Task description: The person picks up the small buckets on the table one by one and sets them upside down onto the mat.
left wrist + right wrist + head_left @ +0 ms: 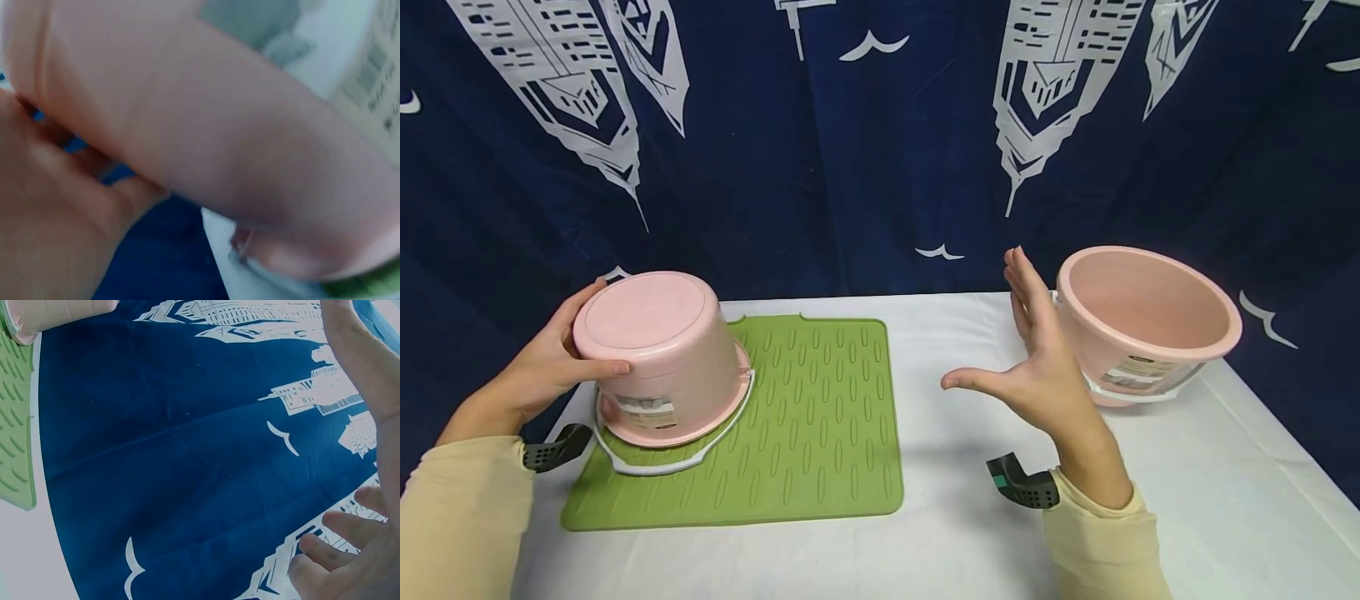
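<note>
Head view: our L grip (542,367) clasps the pink bucket (688,367), upside down over the green mat (820,417), so that bit looks abt done, while our R grip (1041,375), spread w/ nothing held, is nr the upright bucket (1105,343) on the desk (940,483), remaining steps unclear.

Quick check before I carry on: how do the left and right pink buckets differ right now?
The left bucket is upside down, base up, while the right bucket has its mouth facing up.
The left bucket is over the green mat; the right bucket is on the white tablecloth.
The left hand grips the left bucket; neither of the hands grips the right bucket.
Both are pink, with a pale handle and a label.
</note>
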Motion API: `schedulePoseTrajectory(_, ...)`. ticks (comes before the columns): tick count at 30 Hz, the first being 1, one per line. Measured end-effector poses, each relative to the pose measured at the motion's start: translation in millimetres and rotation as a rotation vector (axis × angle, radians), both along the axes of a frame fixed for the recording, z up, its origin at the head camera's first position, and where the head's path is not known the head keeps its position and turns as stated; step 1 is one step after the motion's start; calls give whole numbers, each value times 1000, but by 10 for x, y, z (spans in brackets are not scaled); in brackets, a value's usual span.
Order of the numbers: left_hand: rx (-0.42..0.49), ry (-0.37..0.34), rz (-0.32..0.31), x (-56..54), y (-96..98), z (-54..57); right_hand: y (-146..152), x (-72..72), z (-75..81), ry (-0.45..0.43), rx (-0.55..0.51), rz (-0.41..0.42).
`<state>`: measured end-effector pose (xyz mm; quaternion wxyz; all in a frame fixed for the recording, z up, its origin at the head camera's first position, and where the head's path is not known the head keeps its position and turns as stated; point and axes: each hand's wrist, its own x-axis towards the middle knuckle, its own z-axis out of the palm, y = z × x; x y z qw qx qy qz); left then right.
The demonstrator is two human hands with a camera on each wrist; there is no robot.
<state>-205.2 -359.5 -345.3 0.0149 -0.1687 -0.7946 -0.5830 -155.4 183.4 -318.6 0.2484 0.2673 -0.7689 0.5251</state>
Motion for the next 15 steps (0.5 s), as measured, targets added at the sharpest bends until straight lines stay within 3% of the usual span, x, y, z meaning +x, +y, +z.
schedulePoseTrajectory(3, 116, -22, -39, -11, -91, -114, 10, -5, -7, -1, -1, -17)
schedulePoseTrajectory(7, 194, -37, -73, -14, -146, -193, 31, -4, 3, 6, -2, -34)
schedulePoseTrajectory(11, 172, -63, -71, -9, -176, -196, 55, 6, 14, -7, -15, -47)
schedulePoseTrajectory(15, 76, -79, -74, -9, -208, -128, 83, 14, 27, -28, -27, -70)
